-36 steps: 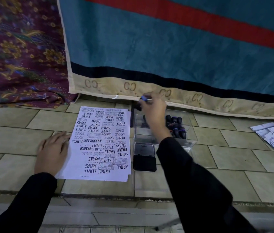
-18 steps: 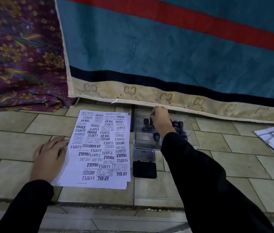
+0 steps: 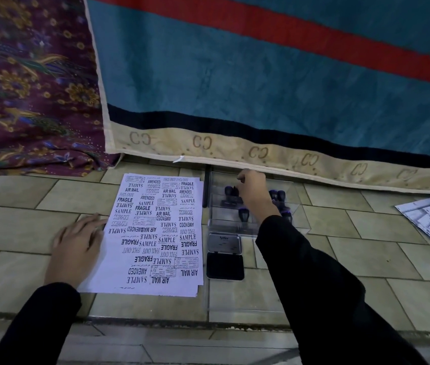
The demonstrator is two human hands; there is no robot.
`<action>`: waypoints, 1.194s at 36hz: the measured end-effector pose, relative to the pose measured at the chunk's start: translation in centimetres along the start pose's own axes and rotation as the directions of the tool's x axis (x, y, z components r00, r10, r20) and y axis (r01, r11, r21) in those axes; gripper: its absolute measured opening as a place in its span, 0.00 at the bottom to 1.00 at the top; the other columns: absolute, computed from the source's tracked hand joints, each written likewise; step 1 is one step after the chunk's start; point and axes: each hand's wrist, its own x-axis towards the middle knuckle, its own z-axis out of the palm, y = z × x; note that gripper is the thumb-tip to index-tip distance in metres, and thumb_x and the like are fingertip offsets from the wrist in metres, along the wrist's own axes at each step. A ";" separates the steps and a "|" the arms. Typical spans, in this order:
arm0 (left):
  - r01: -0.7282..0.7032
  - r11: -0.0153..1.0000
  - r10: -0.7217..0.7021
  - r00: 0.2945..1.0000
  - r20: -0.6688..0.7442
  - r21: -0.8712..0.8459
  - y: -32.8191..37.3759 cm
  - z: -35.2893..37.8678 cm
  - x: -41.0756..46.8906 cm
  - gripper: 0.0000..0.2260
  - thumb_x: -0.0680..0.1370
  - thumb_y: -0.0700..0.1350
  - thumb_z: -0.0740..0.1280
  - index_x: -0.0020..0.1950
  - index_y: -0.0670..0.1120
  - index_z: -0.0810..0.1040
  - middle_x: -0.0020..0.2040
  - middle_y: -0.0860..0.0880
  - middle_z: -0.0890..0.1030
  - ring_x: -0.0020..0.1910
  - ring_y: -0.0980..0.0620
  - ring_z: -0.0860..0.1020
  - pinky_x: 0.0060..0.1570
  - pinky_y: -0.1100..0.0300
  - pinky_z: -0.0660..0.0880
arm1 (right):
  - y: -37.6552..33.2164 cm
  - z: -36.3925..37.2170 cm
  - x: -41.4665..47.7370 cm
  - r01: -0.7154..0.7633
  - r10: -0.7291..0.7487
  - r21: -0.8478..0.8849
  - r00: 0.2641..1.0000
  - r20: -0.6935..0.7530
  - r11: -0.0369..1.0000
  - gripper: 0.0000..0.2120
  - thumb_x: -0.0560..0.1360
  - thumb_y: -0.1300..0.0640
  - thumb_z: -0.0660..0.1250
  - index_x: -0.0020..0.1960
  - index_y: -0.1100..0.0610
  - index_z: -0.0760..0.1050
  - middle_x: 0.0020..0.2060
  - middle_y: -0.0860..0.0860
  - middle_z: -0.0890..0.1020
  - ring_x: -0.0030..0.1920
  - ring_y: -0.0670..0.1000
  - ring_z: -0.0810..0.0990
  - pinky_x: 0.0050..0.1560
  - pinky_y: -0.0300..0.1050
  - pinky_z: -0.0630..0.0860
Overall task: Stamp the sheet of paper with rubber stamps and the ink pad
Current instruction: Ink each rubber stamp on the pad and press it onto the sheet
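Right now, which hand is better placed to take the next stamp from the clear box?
The right hand: it is already over the stamps in the clear box. The left hand rests flat on the sheet.

Sheet of paper [image 3: 155, 233] reads SAMPLE, FRAGILE, AIR MAIL, AMENDED
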 end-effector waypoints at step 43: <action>-0.462 0.887 0.439 0.827 0.351 -0.020 13.9 6.5 -5.0 0.51 0.63 0.81 0.50 0.78 0.52 0.54 0.79 0.56 0.55 0.77 0.59 0.47 0.76 0.52 0.38 | -0.5 -3.1 -15.1 0.267 -0.243 0.236 0.962 -0.127 0.934 0.12 0.72 0.59 0.71 0.56 0.57 0.79 0.50 0.52 0.82 0.45 0.46 0.81 0.48 0.31 0.77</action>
